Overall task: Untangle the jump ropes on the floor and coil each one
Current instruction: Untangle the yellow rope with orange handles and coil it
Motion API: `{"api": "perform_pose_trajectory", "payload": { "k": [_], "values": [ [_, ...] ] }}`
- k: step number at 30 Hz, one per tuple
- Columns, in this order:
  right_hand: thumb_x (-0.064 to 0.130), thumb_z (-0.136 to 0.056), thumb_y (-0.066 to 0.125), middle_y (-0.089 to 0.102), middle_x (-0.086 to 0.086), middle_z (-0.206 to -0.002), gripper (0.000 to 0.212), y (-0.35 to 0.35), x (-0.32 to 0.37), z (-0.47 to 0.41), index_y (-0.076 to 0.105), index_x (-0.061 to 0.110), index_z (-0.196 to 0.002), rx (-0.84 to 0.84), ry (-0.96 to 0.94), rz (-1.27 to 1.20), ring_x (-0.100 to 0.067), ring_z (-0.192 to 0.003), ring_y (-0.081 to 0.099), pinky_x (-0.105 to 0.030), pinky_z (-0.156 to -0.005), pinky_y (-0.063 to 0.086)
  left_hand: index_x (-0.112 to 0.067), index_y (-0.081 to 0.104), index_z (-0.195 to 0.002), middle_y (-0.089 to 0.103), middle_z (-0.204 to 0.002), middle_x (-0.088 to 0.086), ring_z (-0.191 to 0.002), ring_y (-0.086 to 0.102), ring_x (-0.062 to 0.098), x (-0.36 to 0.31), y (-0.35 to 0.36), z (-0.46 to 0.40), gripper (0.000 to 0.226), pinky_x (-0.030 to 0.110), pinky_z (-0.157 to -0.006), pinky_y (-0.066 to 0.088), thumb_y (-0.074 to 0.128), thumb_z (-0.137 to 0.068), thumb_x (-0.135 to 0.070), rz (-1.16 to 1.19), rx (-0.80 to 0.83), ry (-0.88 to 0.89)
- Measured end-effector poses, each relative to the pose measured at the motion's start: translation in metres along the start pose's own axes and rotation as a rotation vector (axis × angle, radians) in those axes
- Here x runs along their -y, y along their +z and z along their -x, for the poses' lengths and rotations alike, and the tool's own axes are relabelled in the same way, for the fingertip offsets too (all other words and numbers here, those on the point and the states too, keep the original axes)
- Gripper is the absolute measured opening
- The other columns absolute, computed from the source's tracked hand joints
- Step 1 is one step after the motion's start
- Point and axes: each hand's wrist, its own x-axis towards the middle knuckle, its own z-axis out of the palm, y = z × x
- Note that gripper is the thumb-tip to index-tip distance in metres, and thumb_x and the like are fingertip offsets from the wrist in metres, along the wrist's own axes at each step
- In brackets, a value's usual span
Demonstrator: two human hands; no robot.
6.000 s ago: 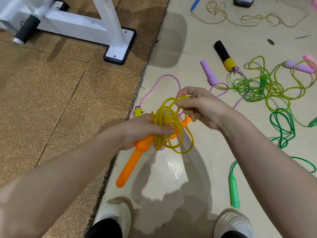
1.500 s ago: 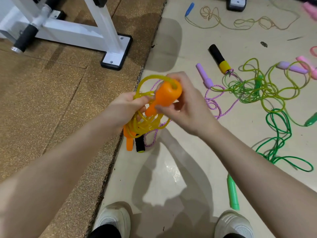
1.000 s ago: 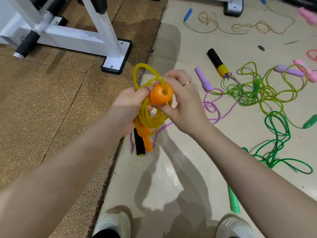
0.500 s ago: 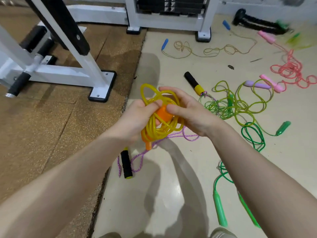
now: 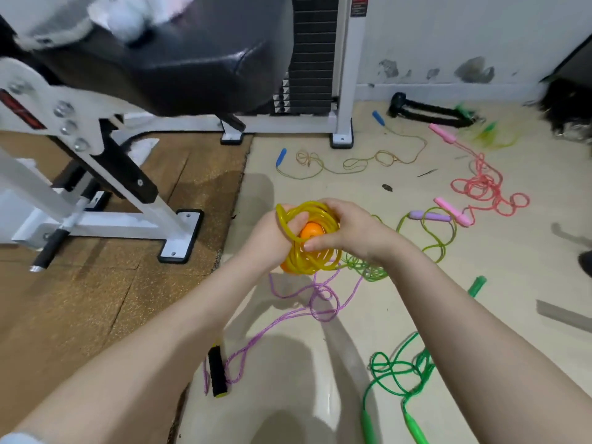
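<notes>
Jump ropes (image 5: pixel 479 190) on floor (image 5: pixel 368 315)

- yellow rope (image 5: pixel 309 262) with orange handles (image 5: pixel 310 231), bundled in loops, held above the floor
- purple rope (image 5: pixel 301 302), dark green rope (image 5: pixel 395 373), lime rope (image 5: pixel 432 232) and pink rope (image 5: pixel 480 187) lie tangled on the floor

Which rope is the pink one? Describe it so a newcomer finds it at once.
Start at the white weight-stack machine by the back wall, then look right across the pale floor. The pink rope lies there in a loose tangle, with two pink handles; it is the only pink cord, beyond the yellow-green rope.
</notes>
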Motion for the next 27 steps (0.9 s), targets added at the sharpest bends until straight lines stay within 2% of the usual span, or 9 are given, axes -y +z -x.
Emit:
{"api": "perform_pose_trajectory", "payload": {
  "k": [2,5,7,9,13,18,22,24,27],
  "values": [
    [0.014,-0.065,0.084,0.064,0.008,-0.089,0.044,-0.019,0.026,0.009,0.058,0.021,-0.1,-0.011,0.0,0.055,-0.005,-0.081,0.062,-0.018,-0.072,0.052,-0.01,0.064,-0.093,0.068,-0.089,0.011,-0.084,0.063,0.026,-0.033,-0.009,0.001,0.051,0.043,-0.082,0.051,0.052,-0.072,-0.056,0.025,0.101,-0.044],
    [0.02,-0.065,0.083,0.061,0.004,-0.073,0.029,-0.056,0.069,0.023,0.058,0.022,-0.079,-0.117,0.033,0.201,-0.013,-0.072,0.057,-0.025,-0.064,0.045,-0.014,0.059,-0.084,0.058,-0.077,0.005,-0.07,0.054,0.013,-0.102,-0.021,0.007,0.013,0.027,-0.067,0.045,0.051,-0.085,-0.025,0.117,0.229,-0.137],
    [0.016,-0.071,0.076,0.052,0.004,-0.061,0.023,-0.08,0.094,0.032,0.054,0.017,-0.07,-0.197,0.063,0.348,-0.017,-0.066,0.049,-0.027,-0.056,0.032,-0.008,0.058,-0.091,0.053,-0.079,0.012,-0.069,0.05,0.017,-0.146,-0.022,0.011,0.014,0.027,-0.064,0.041,0.045,-0.089,-0.004,0.16,0.242,-0.194],
    [0.013,-0.075,0.07,0.05,0.001,-0.06,0.023,-0.095,0.118,0.046,0.049,0.017,-0.066,-0.223,0.089,0.387,-0.021,-0.069,0.049,-0.028,-0.057,0.027,-0.003,0.058,-0.095,0.05,-0.074,0.011,-0.062,0.048,0.012,-0.184,-0.022,0.018,0.017,0.025,-0.06,0.041,0.044,-0.087,0.002,0.155,0.267,-0.214],
    [0.011,-0.076,0.061,0.059,-0.007,-0.074,0.008,-0.118,0.178,0.07,0.057,0.016,-0.08,-0.245,0.133,0.401,-0.028,-0.081,0.056,-0.029,-0.062,0.034,-0.007,0.056,-0.081,0.041,-0.079,0.017,-0.062,0.038,0.02,-0.251,-0.035,0.028,0.015,0.028,-0.056,0.032,0.048,-0.069,-0.01,0.266,0.286,-0.283],
    [0.012,-0.079,0.051,0.061,-0.013,-0.108,0.037,-0.146,0.269,0.101,0.05,0.014,-0.116,-0.288,0.206,0.59,-0.034,-0.101,0.057,-0.033,-0.07,0.041,-0.015,0.051,-0.075,0.04,-0.072,0.011,-0.069,0.039,0.021,-0.341,-0.049,0.035,0.022,0.03,-0.062,0.029,0.048,-0.057,-0.002,0.348,0.311,-0.375],
    [0.015,-0.083,0.05,0.059,-0.011,-0.111,0.032,-0.166,0.331,0.113,0.044,0.014,-0.115,-0.151,0.234,0.756,-0.034,-0.102,0.057,-0.032,-0.068,0.04,-0.015,0.049,-0.067,0.042,-0.064,0.011,-0.063,0.043,0.023,-0.404,-0.064,0.036,0.015,0.031,-0.064,0.032,0.048,-0.054,-0.007,0.291,0.286,-0.464],
    [0.011,-0.081,0.052,0.061,-0.013,-0.108,0.034,-0.181,0.355,0.116,0.047,0.015,-0.114,-0.001,0.268,0.583,-0.033,-0.101,0.058,-0.036,-0.075,0.049,-0.01,0.054,-0.069,0.049,-0.064,0.013,-0.065,0.05,0.023,-0.426,-0.072,0.035,0.019,0.032,-0.066,0.039,0.049,-0.052,-0.005,0.21,0.286,-0.415],
    [0.007,-0.078,0.054,0.061,-0.009,-0.102,0.047,-0.212,0.39,0.122,0.048,0.017,-0.124,0.182,0.391,-0.124,-0.022,-0.085,0.06,-0.033,-0.077,0.049,-0.011,0.064,-0.082,0.063,-0.069,0.007,-0.068,0.06,0.017,-0.455,-0.087,0.038,0.027,0.03,-0.067,0.047,0.054,-0.06,0.002,0.204,0.318,-0.275]
  ]
}}
